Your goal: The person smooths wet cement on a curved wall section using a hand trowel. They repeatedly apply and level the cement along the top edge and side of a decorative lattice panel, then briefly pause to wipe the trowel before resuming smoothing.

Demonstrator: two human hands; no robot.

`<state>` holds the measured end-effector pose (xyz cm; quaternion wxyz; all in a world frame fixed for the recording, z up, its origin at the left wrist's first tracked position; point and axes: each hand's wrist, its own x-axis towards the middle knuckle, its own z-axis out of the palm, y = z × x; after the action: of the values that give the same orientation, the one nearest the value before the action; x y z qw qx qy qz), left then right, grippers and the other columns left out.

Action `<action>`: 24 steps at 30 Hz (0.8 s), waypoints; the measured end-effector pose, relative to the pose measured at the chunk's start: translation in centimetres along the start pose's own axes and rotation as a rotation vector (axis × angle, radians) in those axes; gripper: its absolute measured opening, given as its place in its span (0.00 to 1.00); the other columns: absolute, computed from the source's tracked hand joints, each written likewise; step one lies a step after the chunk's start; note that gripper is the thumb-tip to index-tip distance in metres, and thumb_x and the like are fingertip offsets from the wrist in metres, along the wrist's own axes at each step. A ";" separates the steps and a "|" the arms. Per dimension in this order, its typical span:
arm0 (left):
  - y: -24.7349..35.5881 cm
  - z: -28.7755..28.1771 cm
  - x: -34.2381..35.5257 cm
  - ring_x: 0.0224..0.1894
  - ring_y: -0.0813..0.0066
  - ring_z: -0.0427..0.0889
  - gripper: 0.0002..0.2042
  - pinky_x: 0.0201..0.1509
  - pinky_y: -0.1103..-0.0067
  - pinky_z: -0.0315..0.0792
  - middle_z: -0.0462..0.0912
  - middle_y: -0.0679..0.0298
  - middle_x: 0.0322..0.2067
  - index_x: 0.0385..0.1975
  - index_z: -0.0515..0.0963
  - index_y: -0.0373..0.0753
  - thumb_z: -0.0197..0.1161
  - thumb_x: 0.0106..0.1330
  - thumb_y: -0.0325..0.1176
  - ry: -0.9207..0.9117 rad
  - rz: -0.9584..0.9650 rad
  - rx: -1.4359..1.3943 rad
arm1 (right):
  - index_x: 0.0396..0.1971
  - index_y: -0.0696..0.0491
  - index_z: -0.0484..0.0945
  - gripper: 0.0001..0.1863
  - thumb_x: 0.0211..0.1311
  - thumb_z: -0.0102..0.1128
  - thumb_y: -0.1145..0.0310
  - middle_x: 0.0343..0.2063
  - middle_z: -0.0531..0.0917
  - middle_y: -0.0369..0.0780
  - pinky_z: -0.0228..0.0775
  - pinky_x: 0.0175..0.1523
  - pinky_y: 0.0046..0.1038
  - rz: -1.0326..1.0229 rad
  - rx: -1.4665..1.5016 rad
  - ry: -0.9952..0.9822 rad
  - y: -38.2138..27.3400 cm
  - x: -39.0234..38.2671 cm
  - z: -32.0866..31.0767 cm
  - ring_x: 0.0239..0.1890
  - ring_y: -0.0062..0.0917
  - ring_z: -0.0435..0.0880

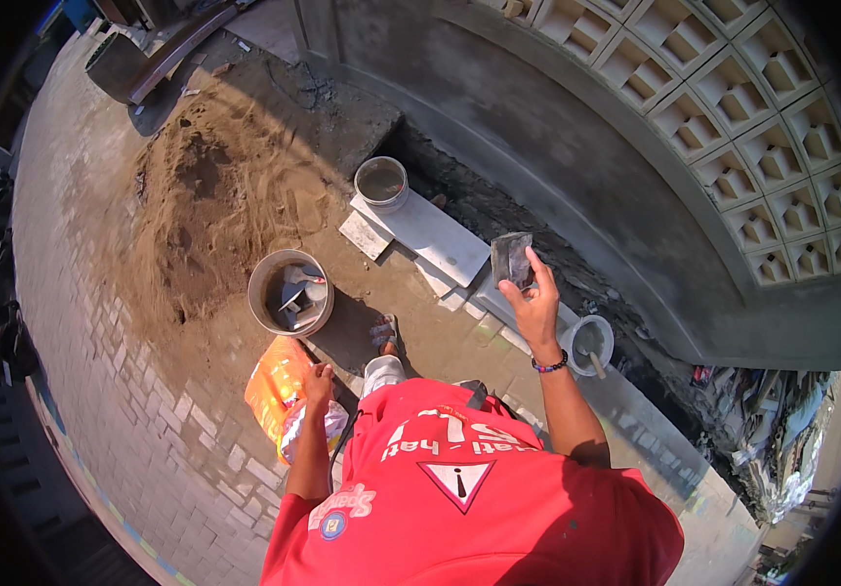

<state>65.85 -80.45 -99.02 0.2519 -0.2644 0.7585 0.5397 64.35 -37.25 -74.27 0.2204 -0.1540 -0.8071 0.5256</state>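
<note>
My right hand (535,311) is raised over the pale slabs, its thumb and fingers closed round a dark grey, flat-faced piece (511,260). Whether that piece is stone or something else, I cannot tell. Lower on the left, my left hand (318,386) is curled at the edge of an orange-and-white plastic bag (274,383) and seems to grip it. Just beyond the bag stands a bucket (256,305) with several tools inside. Below my right hand, a small white bucket (608,335) holds grey mix and a wooden-handled tool (597,365).
Long pale slabs (435,239) lie beside an open trench (498,215) along a grey wall (537,146). Another bucket (382,183) of grey material stands on their far end. A sand heap (215,186) covers part of the brick paving (137,410). Rubble (767,420) lies at right.
</note>
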 end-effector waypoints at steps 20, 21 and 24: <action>40.9 14.6 -5.4 0.39 0.80 0.78 0.13 0.46 0.80 0.71 0.82 0.64 0.35 0.41 0.77 0.30 0.64 0.65 0.34 -0.684 0.664 -0.212 | 0.60 0.53 0.71 0.37 0.47 0.74 0.65 0.52 0.73 0.46 0.72 0.42 0.26 -0.087 -0.188 0.063 -4.4 8.2 5.8 0.48 0.31 0.77; 41.2 14.9 -5.2 0.39 0.81 0.78 0.12 0.45 0.80 0.71 0.82 0.64 0.35 0.40 0.78 0.30 0.64 0.65 0.34 -0.690 0.666 -0.221 | 0.60 0.53 0.71 0.37 0.47 0.74 0.65 0.52 0.73 0.47 0.72 0.42 0.26 -0.090 -0.195 0.066 -4.4 8.4 5.6 0.48 0.32 0.77; 41.5 15.8 -4.8 0.37 0.83 0.77 0.10 0.44 0.81 0.71 0.82 0.66 0.33 0.38 0.79 0.32 0.64 0.65 0.33 -0.718 0.669 -0.252 | 0.60 0.53 0.71 0.37 0.47 0.74 0.64 0.52 0.73 0.48 0.72 0.42 0.27 -0.098 -0.223 0.069 -4.6 8.8 5.2 0.49 0.34 0.77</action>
<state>42.98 -53.25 -71.99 0.2762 0.1668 0.5964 0.7350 54.05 -38.96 -70.20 0.2550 -0.1560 -0.8591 0.4154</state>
